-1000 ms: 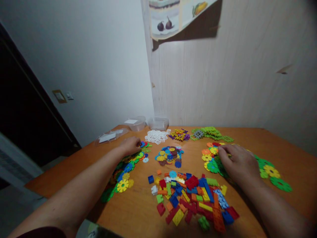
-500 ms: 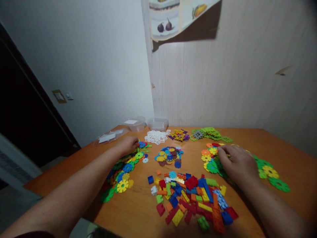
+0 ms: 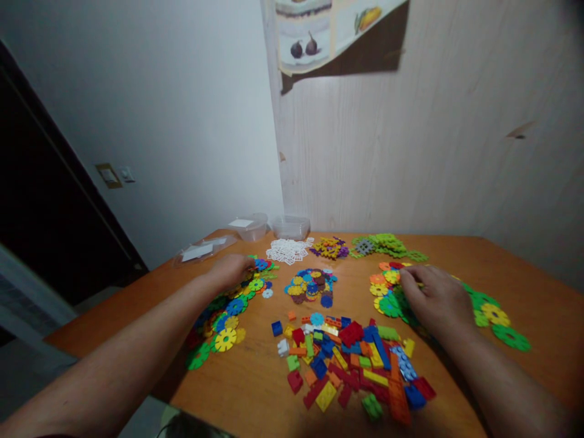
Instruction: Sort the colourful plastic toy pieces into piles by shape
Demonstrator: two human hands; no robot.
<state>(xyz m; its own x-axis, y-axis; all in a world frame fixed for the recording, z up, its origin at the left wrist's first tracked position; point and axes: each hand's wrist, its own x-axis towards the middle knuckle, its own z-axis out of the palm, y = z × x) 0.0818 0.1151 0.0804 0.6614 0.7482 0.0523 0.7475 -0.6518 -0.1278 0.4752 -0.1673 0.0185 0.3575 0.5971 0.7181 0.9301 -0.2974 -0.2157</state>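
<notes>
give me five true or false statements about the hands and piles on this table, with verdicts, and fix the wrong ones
1. The right hand is at the right disc pile. True.
2. The white pieces lie nearer the person than the building bricks. False: the white pieces lie farther back.
3. A grey piece lies with the lime-green pieces. True.
4. The left hand is on the building bricks. False: it is at the left disc pile.
5. The rectangular clear tub stands behind the white pieces. True.
</notes>
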